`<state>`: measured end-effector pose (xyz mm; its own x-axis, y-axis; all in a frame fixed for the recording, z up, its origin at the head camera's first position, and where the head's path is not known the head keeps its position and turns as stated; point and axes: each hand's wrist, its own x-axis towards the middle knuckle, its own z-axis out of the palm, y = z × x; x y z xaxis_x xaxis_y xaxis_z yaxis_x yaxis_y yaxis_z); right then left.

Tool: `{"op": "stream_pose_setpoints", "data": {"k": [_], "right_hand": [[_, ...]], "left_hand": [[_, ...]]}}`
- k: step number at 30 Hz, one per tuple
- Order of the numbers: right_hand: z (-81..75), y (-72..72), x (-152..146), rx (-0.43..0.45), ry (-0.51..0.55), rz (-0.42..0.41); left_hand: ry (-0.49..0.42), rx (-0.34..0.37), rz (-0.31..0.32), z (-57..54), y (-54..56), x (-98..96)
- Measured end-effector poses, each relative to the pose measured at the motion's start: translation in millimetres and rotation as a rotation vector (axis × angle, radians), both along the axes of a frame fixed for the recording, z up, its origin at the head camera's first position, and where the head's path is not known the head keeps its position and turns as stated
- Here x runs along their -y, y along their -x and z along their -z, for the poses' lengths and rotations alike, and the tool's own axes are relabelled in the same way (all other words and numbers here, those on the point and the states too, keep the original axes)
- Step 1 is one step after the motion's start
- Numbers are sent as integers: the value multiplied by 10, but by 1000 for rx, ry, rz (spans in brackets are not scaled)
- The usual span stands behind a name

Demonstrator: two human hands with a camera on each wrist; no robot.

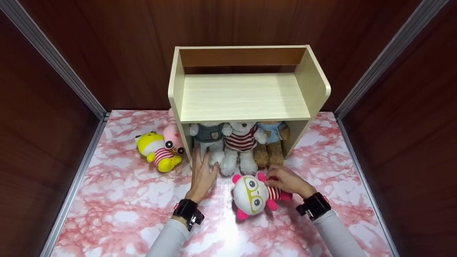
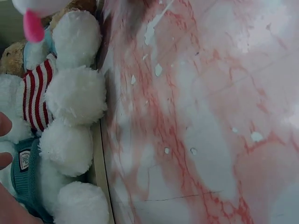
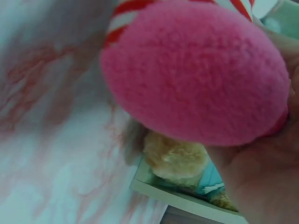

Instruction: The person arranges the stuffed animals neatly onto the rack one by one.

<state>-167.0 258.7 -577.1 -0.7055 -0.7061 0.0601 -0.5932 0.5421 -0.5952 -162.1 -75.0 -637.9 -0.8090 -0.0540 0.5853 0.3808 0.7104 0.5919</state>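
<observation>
Fingers of the right hand (image 1: 288, 180) grasp the bespectacled doll (image 1: 247, 196); the left hand (image 1: 202, 177), outspread, seemingly steadies the dark-sweatered bear (image 1: 206, 133)

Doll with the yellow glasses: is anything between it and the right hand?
Nothing visible: the right hand holds the doll at its striped body, in front of the shelf and its three plush bears.

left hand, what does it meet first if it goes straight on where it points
The left hand would likely meet the white bear in the badged sweater; its fingers overlap the bear's legs, though contact is unclear.
</observation>
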Motion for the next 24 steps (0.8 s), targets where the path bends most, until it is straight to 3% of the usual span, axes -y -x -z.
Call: {"op": "stream_pose_setpoints", "data": {"k": [7,13,19,24], "right_hand": [[12,37,53,-106,89,119],[41,56,98,-124,214,212],[68,47,160,-132,302,345],[83,9,288,-144,398,474]], "left_hand": [[-104,87,82,-138,-66,-66],[-198,156,171,-237,-99,-107],[-303,217,338,-269,-130,-158],[-531,366,517,-274,-207,-201]]}}
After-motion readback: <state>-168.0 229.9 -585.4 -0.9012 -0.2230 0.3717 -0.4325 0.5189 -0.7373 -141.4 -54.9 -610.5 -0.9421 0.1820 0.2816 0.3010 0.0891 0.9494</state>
